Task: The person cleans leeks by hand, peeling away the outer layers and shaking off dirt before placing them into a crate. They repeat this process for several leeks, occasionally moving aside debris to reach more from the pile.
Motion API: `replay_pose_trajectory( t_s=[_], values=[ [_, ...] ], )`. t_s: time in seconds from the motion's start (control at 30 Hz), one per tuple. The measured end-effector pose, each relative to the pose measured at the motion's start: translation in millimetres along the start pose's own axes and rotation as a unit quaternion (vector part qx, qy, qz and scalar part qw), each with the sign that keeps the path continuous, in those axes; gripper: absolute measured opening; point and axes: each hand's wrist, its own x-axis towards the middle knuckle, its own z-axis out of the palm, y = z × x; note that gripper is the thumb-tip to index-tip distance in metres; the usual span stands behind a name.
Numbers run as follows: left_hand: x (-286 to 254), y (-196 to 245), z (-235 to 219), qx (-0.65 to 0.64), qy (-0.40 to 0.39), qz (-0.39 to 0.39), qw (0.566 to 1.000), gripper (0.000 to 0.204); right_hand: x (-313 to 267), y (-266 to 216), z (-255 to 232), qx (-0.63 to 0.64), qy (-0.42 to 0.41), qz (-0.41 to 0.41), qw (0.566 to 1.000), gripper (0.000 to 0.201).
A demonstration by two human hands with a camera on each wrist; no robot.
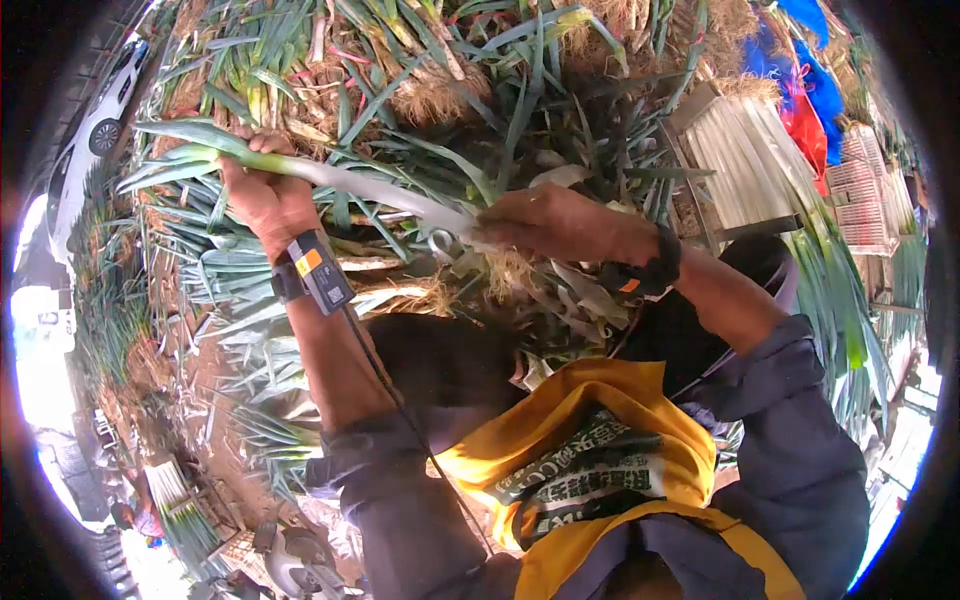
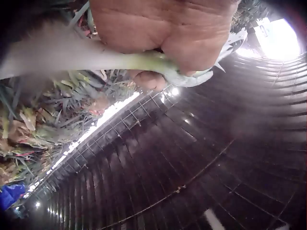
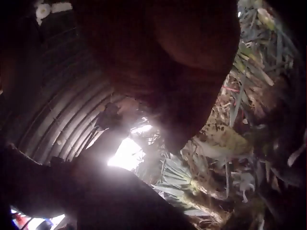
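- Head view: the left hand (image 1: 268, 195) grips the leek (image 1: 370, 188) near its green leaves, above heaped leeks (image 1: 235, 270); uneven pulling could snap the shaft; the right hand (image 1: 560, 225) meets the blurred lower end, and I cannot tell whether its hidden fingertips pinch
- Left wrist view: fingers curl round the stalk; a slack hold might let it slip; the shaft is smeared
- Right wrist view: the hand is too dark to read its hold

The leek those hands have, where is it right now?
In the head view, the leek is left of centre, above the yellow apron in the picture, its leafy end in the left hand and its white end at the right hand.
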Motion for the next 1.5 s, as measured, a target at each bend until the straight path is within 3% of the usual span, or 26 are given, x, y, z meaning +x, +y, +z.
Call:
replay_pose_trajectory(
  t_s=[0.13, 0.17, 0.27, 0.33, 0.43, 0.47, 0.5, 0.53, 0.57, 0.67, 0.7, 0.8, 0.87, 0.93, 1.03, 1.13, 1.2, 1.23, 1.33, 1.4, 1.47, 1.5],
  values=[
    [5, -9, -30, 0.024, 0.006, -0.069, 0.997, 0.033, 2, -3, 3, -0.09, 0.014, -0.084, 0.992, 0.027],
    [17, -9, -46, 0.015, 0.068, -0.126, 0.99, 0.032, 0, -4, 5, -0.127, 0.012, -0.078, 0.989, 0.023],
    [7, -17, -48, 0.126, 0.012, -0.111, 0.986, 0.034, -18, -20, 9, -0.244, -0.011, -0.037, 0.969, 0.018],
    [22, -17, -73, 0.071, 0.035, -0.101, 0.992, 0.035, -34, -61, -4, -0.33, -0.051, 0.016, 0.943, 0.016],
    [25, -15, -70, 0.06, 0.053, -0.068, 0.994, 0.034, -63, -86, -18, -0.373, -0.039, 0.019, 0.927, 0.016],
    [23, -14, -64, 0.071, 0.057, -0.056, 0.994, 0.033, -75, -85, -20, -0.374, -0.01, -0.001, 0.928, 0.017],
    [42, -14, -103, 0.022, 0.017, -0.046, 0.999, 0.031, -87, -81, -20, -0.373, 0.018, -0.022, 0.927, 0.018],
    [36, -13, -88, 0.039, 0.039, -0.043, 0.998, 0.03, -96, -79, -21, -0.372, 0.046, -0.045, 0.926, 0.018],
    [27, -11, -74, 0.057, 0.062, -0.038, 0.996, 0.029, -104, -80, -23, -0.362, 0.03, 0.037, 0.931, 0.015],
    [22, -8, -56, 0.056, 0.114, -0.052, 0.991, 0.036, -107, -45, -34, -0.309, 0.082, 0.121, 0.94, 0.015],
    [19, -7, -48, 0.06, 0.111, -0.033, 0.992, 0.038, -107, -28, -41, -0.322, -0.001, 0.207, 0.924, 0.026],
    [19, 0, -46, 0.024, 0.096, -0.017, 0.995, 0.043, -100, -3, -33, -0.257, 0.076, 0.106, 0.958, 0.041],
    [6, 1, -33, -0.002, 0.061, 0.016, 0.998, 0.018, -79, -10, -33, -0.121, 0.081, 0.155, 0.977, 0.055],
    [10, 8, -45, -0.011, 0.054, 0.014, 0.998, 0.016, -61, -29, -33, 0.011, 0.095, 0.18, 0.979, 0.062],
    [16, 11, -51, -0.066, 0.043, 0.006, 0.997, 0.017, -41, -33, -14, 0.205, 0.112, 0.193, 0.953, 0.08],
    [17, 6, -49, -0.174, 0.003, -0.028, 0.984, 0.022, -6, -20, 9, 0.395, 0.126, 0.109, 0.903, 0.09],
    [16, 6, -46, -0.143, 0.044, -0.032, 0.988, 0.022, 6, -30, 10, 0.443, 0.133, 0.109, 0.88, 0.088],
    [15, 6, -45, -0.142, 0.053, -0.034, 0.988, 0.021, 11, -28, 15, 0.476, 0.126, 0.096, 0.865, 0.067],
    [13, 5, -46, -0.121, 0.07, -0.036, 0.99, 0.022, 21, -31, 35, 0.575, 0.173, 0.131, 0.789, 0.042],
    [11, 4, -51, -0.08, 0.088, -0.025, 0.993, 0.022, -1, -34, 27, 0.488, 0.123, 0.204, 0.84, 0.028],
    [15, 11, -69, -0.033, 0.106, -0.021, 0.994, 0.015, -45, -49, 17, 0.354, 0.091, 0.279, 0.888, 0.029],
    [18, 10, -81, 0.026, 0.135, 0.002, 0.99, 0.013, -60, -62, 2, 0.346, 0.057, 0.315, 0.882, 0.028]
  ],
)
